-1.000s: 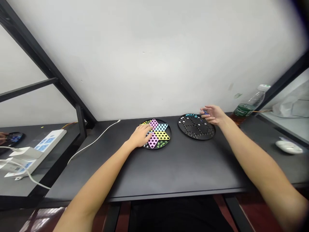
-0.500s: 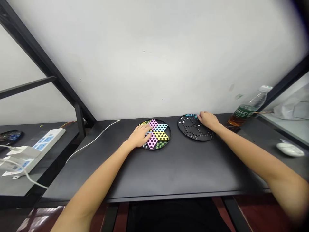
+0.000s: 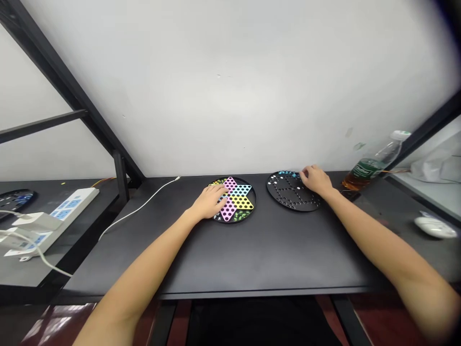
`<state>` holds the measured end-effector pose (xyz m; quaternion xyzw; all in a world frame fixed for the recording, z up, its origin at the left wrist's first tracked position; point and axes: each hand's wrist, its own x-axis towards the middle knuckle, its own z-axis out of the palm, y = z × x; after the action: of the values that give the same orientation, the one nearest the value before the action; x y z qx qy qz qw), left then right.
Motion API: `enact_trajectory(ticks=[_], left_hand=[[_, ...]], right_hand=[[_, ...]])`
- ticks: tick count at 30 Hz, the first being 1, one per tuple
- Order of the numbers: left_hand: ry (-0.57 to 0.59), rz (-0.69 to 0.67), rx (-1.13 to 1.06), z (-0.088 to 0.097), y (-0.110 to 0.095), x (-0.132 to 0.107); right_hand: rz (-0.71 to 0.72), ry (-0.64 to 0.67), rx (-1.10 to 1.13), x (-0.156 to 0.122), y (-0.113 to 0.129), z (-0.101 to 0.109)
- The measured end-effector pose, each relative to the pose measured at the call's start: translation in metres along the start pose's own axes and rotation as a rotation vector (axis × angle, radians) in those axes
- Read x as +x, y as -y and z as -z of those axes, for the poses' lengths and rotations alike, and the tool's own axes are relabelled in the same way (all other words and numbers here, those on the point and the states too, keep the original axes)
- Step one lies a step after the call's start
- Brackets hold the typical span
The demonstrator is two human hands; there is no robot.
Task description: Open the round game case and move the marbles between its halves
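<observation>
My left hand (image 3: pixel 209 202) lies over the left side of a round Chinese checkers board (image 3: pixel 240 202), fingers stretched flat across its star. The star is pink, yellow and light blue with dark holes. Small green and yellow pieces sit around it inside the black rim. To the right is a second round board (image 3: pixel 290 194), black, with pale lines, a few white pieces and a cluster of blue pieces (image 3: pixel 287 173) at its far edge. My right hand (image 3: pixel 317 180) rests at that board's far right edge, fingers curled down and together. Whatever its fingertips hold is too small to make out.
A bottle with a green label (image 3: pixel 368 168) leans near the right board. Further right lies a white mouse (image 3: pixel 435 227). A white cable (image 3: pixel 140 208) crosses the black table (image 3: pixel 259 259). On the left are a power strip (image 3: pixel 68 206) and another round board (image 3: pixel 14 201).
My right hand has shifted slightly to the right, and its fingers have lifted off the blue pieces' end a little. My left hand stays on the star board. The view has shifted slightly.
</observation>
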<state>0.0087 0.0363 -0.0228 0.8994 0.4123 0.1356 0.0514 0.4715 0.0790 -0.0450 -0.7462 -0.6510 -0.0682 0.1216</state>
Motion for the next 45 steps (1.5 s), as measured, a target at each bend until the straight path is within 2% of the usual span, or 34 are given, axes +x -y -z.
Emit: enact_trajectory(ticks=[2,6,12,15,20,27,30,33,34,37,39,42,45], left_hand=[[0.005,0.002,-0.001,0.0,0.0,0.0],[0.012,0.004,-0.006,0.0,0.001,0.001],[0.011,-0.003,0.0,0.0,0.001,0.001],[0.009,0.0,-0.001,0.0,0.001,0.001],[0.014,-0.001,0.002,0.0,0.001,0.001],[0.028,0.008,0.016,0.001,0.001,0.001],[0.019,0.012,0.033,0.001,-0.001,0.002],[-0.004,0.091,0.082,-0.001,-0.008,0.003],[-0.022,0.134,0.11,-0.001,-0.011,0.004],[-0.061,0.263,0.228,0.003,-0.022,0.003],[-0.061,0.325,0.31,0.009,-0.028,0.003],[-0.062,0.374,0.367,0.02,-0.033,0.002],[-0.061,0.318,0.368,0.022,-0.03,0.002]], right_hand=[[0.013,-0.022,0.055,0.001,-0.009,-0.002],[0.125,-0.023,0.117,0.004,-0.024,-0.01],[0.144,-0.017,0.138,0.007,-0.029,-0.017],[0.146,0.009,0.18,0.01,-0.032,-0.015],[0.155,0.147,0.265,0.014,-0.04,-0.006],[0.168,0.102,0.209,0.011,-0.035,-0.002],[0.123,-0.007,0.193,0.003,-0.011,0.01],[0.176,-0.104,0.241,-0.022,0.043,0.034],[0.257,-0.083,0.285,-0.035,0.066,0.043],[0.599,0.121,0.397,-0.078,0.136,0.06],[0.705,0.171,0.372,-0.101,0.171,0.062],[0.712,0.209,0.259,-0.113,0.194,0.053],[0.681,0.218,0.21,-0.103,0.19,0.042]])
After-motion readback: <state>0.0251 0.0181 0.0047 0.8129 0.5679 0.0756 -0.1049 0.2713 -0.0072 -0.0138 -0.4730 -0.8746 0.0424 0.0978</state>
